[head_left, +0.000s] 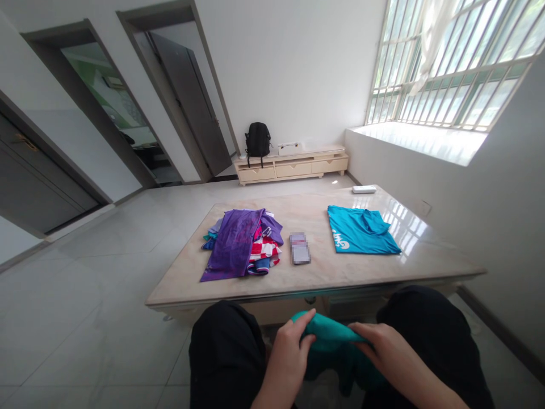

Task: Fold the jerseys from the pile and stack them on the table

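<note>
A teal cloth garment (330,331) is stretched between my two hands, above the floor and between my knees. My left hand (294,341) pinches its left end, thumb and fingers closed on it. On the other side, my right hand (374,343) grips the garment's right end. The lower part hangs down in dark folds, and its kind cannot be made out. On the table ahead lies a folded blue T-shirt (361,230) with a white print. To its left is a heap of clothes with a purple garment (234,244) on top and a red-and-white checked one (264,249) under it.
The marble-topped table (315,281) has its front edge just beyond my knees. A blurred-out phone-like object (300,248) and a white case (364,190) lie on it. Behind stands a low cabinet (293,168) with a black backpack (258,140). A barred window is at the right.
</note>
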`<action>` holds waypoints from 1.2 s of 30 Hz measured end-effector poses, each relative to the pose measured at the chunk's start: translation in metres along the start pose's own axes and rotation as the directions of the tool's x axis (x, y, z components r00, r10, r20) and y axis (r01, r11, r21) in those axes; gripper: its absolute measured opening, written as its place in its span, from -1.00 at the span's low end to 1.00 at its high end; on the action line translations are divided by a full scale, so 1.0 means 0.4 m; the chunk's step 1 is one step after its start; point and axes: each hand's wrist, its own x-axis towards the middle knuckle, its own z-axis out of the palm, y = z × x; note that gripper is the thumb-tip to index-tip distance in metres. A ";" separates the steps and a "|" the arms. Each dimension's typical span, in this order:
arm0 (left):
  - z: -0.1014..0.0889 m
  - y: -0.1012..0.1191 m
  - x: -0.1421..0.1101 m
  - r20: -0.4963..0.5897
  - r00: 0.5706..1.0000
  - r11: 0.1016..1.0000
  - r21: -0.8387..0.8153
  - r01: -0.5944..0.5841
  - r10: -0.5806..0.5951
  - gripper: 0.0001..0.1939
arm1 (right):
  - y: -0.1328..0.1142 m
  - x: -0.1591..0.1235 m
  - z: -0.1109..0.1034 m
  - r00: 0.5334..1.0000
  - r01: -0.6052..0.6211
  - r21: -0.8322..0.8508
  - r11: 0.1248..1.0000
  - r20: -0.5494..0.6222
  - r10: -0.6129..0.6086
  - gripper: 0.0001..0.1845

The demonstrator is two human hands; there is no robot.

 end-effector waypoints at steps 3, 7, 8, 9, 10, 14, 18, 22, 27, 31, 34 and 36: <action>0.005 -0.004 0.013 0.001 0.998 0.991 0.121 -0.058 0.058 -0.69 | -0.001 -0.001 0.001 1.000 0.014 -0.043 0.999 0.004 -0.013 -0.66; 0.003 0.004 0.020 -0.095 0.969 0.952 0.233 -0.199 0.226 -0.77 | 0.005 -0.004 -0.011 1.000 0.020 -0.131 0.991 -0.003 -0.021 -0.66; 0.000 0.009 0.021 -0.124 0.954 0.943 0.232 -0.240 0.273 -0.76 | 0.007 -0.004 -0.019 1.000 0.019 -0.156 0.988 -0.009 -0.021 -0.65; -0.004 0.013 0.023 -0.142 0.937 0.933 0.222 -0.283 0.319 -0.75 | 0.008 -0.004 -0.028 1.000 0.018 -0.179 0.984 -0.017 -0.021 -0.64; -0.008 0.019 0.026 -0.143 0.921 0.921 0.206 -0.330 0.362 -0.75 | 0.010 -0.004 -0.038 0.999 0.016 -0.201 0.980 -0.025 -0.022 -0.63; -0.029 0.044 0.041 -0.068 0.898 0.897 0.116 -0.427 0.436 -0.79 | 0.009 0.004 -0.083 0.997 0.048 -0.213 0.976 -0.057 -0.061 -0.64; -0.050 0.066 0.048 -0.039 0.935 0.933 0.090 -0.348 0.353 -0.84 | -0.013 0.005 -0.119 0.994 0.089 -0.038 0.995 -0.063 -0.091 -0.64; -0.088 0.086 0.059 0.018 0.946 0.943 -0.083 -0.321 0.324 -0.86 | -0.049 -0.007 -0.155 0.986 -0.037 0.206 0.978 0.166 0.002 -0.58; -0.138 0.116 0.092 0.069 0.953 0.941 -0.195 -0.278 0.296 -0.86 | -0.065 0.002 -0.201 0.959 -0.100 0.394 0.914 0.284 -0.017 -0.57; -0.144 0.130 0.099 0.115 0.948 0.941 -0.204 -0.271 0.298 -0.84 | -0.064 0.012 -0.229 0.959 -0.092 0.369 0.925 0.284 -0.018 -0.55; -0.132 0.133 0.093 0.169 0.928 0.932 -0.211 -0.294 0.331 -0.81 | -0.052 -0.006 -0.244 0.964 -0.095 0.286 0.953 0.265 0.017 -0.57; -0.118 0.140 0.107 0.196 0.907 0.920 -0.208 -0.332 0.372 -0.80 | -0.026 -0.012 -0.263 0.977 -0.095 0.241 0.966 0.210 0.043 -0.60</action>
